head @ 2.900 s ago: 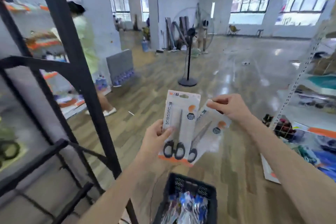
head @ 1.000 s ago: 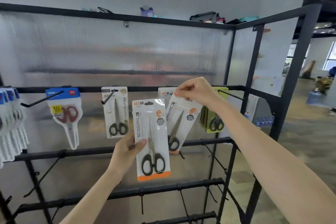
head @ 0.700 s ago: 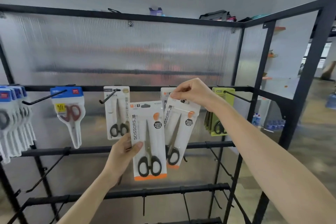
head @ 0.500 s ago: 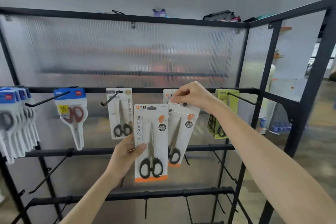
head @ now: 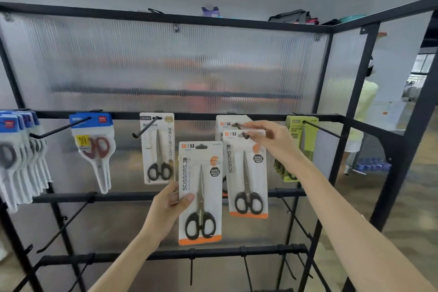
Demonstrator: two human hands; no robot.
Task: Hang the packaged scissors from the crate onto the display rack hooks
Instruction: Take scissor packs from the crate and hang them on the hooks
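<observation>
A white carded scissors pack with an orange strip along its foot and "SCISSORS" printed up its left side is held upright in front of the display rack; the left hand grips its left edge, thumb across the front of the card and fingers behind it. The black-handled scissors sit handles-down in the blister. Just right of that hand's pack, a second matching pack hangs on a hook from the rack's upper crossbar, its hang hole threaded on the hook tip, with another card of the same kind behind it. The right hand is at the top of this hung pack, fingers stretched out and relaxed toward the hook; it grips nothing, and whether the fingertips touch the card cannot be told. Left of the left hand hangs a white pack of black-handled scissors with vertical Chinese print, too small to read fully. Further left are red-handled scissors under a blue header card with a red logo and a yellow sticker, then a row of blue-headed packs at the frame edge. Right of the right hand hang green packs marked "SCISSORS". A person in a pale top stands beyond the rack's right side.
</observation>
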